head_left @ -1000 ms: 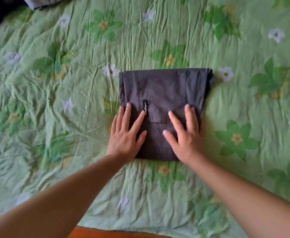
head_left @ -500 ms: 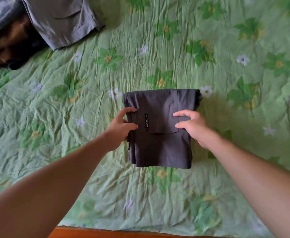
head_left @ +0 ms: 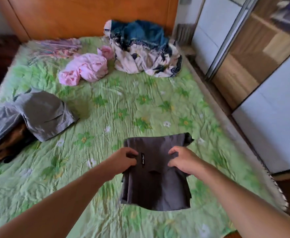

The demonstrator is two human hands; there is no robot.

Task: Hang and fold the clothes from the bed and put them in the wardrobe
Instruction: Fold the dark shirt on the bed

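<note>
Charcoal cloth, a folded garment (head_left: 155,182), hangs over the near part of the green bed (head_left: 123,103), my left hand (head_left: 123,160) pinching its left edge and my right hand (head_left: 183,161) its right. Farther on the bed lie a grey garment (head_left: 44,115) at left, then a pink bundle (head_left: 84,69) and a flowered heap (head_left: 144,54) by the headboard (head_left: 89,16). To the right stands the wardrobe (head_left: 269,131), its inside too blurred to tell.

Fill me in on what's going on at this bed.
A person is holding a folded dark garment by its two sides, left hand on the left edge and right hand on the right, apparently lifted just above the bed. A grey garment, a pink bundle and a patterned heap lie farther up the bed, not yet folded. The wardrobe stands to the right.
</note>
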